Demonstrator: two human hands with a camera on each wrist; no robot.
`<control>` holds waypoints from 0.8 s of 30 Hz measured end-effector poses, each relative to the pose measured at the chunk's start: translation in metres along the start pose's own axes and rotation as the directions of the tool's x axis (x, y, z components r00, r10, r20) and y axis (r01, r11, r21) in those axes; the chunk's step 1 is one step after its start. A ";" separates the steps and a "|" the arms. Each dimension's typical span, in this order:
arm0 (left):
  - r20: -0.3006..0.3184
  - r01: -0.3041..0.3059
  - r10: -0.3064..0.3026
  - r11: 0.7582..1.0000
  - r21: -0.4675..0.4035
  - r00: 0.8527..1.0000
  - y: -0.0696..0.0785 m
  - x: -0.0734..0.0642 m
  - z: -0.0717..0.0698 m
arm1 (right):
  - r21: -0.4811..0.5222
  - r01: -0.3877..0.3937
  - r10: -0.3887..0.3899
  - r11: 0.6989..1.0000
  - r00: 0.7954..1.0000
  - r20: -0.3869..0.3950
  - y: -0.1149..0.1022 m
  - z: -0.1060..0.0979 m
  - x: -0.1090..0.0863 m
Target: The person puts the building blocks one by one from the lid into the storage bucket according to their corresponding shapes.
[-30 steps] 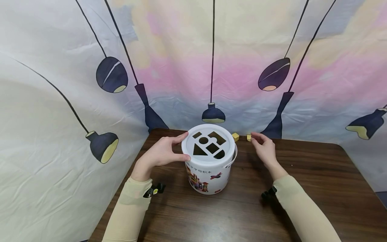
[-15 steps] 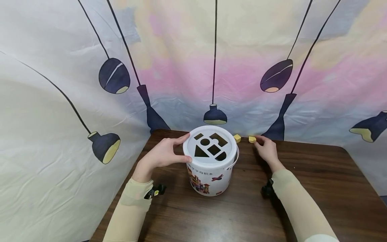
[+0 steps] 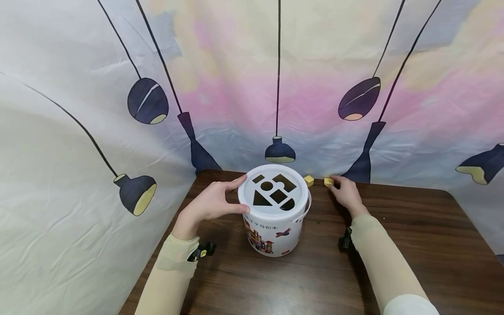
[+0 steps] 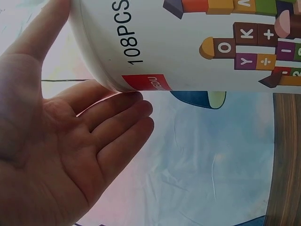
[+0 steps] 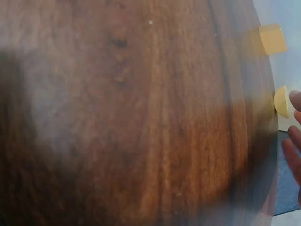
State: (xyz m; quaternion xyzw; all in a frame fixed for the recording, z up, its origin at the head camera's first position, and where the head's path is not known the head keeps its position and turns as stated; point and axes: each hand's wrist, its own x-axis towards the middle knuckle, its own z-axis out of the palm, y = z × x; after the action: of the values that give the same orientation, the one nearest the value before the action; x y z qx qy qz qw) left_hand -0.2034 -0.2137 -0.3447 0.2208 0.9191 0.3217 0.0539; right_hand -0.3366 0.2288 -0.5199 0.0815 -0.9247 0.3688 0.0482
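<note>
A white lidded bucket (image 3: 271,236) stands upright on the table, printed with pictures of coloured blocks. Its lid (image 3: 248,192) has several cut-out shapes. My left hand (image 3: 208,201) touches the bucket's left side at the rim, thumb toward the front. In the left wrist view its fingers (image 4: 113,136) are extended, fingertips close to the bucket wall. At the table's back edge my right hand (image 3: 348,194) pinches a small yellow block (image 3: 327,181) between thumb and fingertips. This block looks half-round in the right wrist view (image 5: 281,101). Another yellow block (image 3: 309,180) lies between it and the bucket.
The dark wooden table (image 3: 315,280) meets a cloth backdrop (image 3: 236,87) painted with hanging lamps at its back edge. The bucket's white handle (image 3: 308,208) hangs on its right side. Each wrist carries a small black camera.
My right hand has shifted slightly right around the yellow block, and its thumb and fingers have come together on it. The left hand and the bucket stay in place.
</note>
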 end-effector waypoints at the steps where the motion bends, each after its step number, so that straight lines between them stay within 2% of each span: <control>1: -0.001 0.003 -0.003 1.000 -0.001 1.000 0.000 -0.001 0.000 | -0.023 0.008 -0.008 1.000 1.000 0.009 0.000 0.000 0.001; 5: -0.007 -0.002 0.002 1.000 -0.005 1.000 0.000 -0.002 0.000 | -0.095 0.033 -0.028 0.995 0.998 0.053 -0.002 0.001 0.004; 11: -0.008 -0.014 0.014 1.000 -0.007 1.000 0.001 -0.001 0.001 | -0.141 0.031 -0.016 0.989 0.994 0.106 -0.003 0.003 0.007; 18: -0.012 -0.016 0.016 1.000 -0.018 1.000 -0.002 -0.001 0.002 | -0.160 0.005 0.013 0.987 0.994 0.110 -0.005 0.006 0.005; 24: -0.012 -0.010 0.010 1.000 -0.025 1.000 -0.001 -0.002 0.001 | -0.148 0.012 0.004 0.989 0.994 0.107 -0.005 0.009 0.005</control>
State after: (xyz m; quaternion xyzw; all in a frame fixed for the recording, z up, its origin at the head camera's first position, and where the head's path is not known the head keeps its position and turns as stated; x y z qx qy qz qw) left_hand -0.2018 -0.2147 -0.3466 0.2228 0.9141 0.3350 0.0497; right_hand -0.3405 0.2190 -0.5223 0.0992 -0.9507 0.2939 0.0051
